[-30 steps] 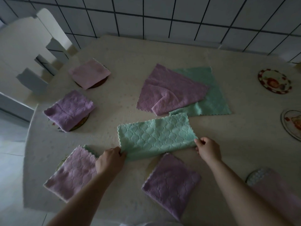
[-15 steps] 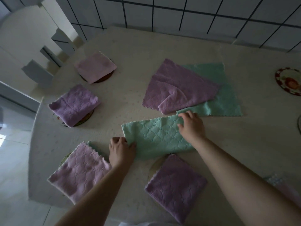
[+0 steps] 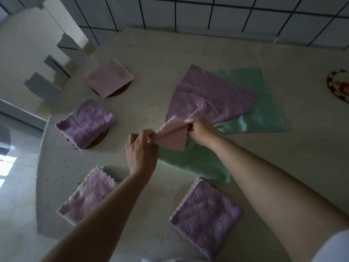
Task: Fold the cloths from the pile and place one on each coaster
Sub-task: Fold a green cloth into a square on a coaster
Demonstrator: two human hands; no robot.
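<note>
A: What lies nearest?

B: 2 folded purple cloths. The near right folded cloth (image 3: 205, 222) is a quilted square that covers most of a pale coaster (image 3: 181, 191), of which only a curved edge shows. The near left folded cloth (image 3: 88, 195) is paler, with a green corner peeking out beneath its far edge.

A: And the cloth being worked?

B: The green cloth (image 3: 194, 163) lies flat on the table (image 3: 188, 52) just beyond those 2, under the right forearm. Its raised part shows a pale pink side with a scalloped edge, a small folded flap lifted off the table between the 2 hands.

A: How do the fingers sit on it?

B: The left hand (image 3: 141, 154) pinches the flap's left tip between thumb and curled fingers. The right hand (image 3: 201, 130) grips the flap's far right corner with fingers curled round it. The flap is stretched between them, and blurred.

A: Farther out?

B: At left, the mid left folded cloth (image 3: 86, 124) sits on a patterned coaster, and beyond it the pink folded cloth (image 3: 109, 79) on a dark one. Center right is the pile: an unfolded purple cloth (image 3: 211, 95) atop an unfolded green cloth (image 3: 264, 110), touching the right hand. A bare red coaster (image 3: 339, 85) sits at the right edge. A tiled wall (image 3: 207, 14) stands behind.
</note>
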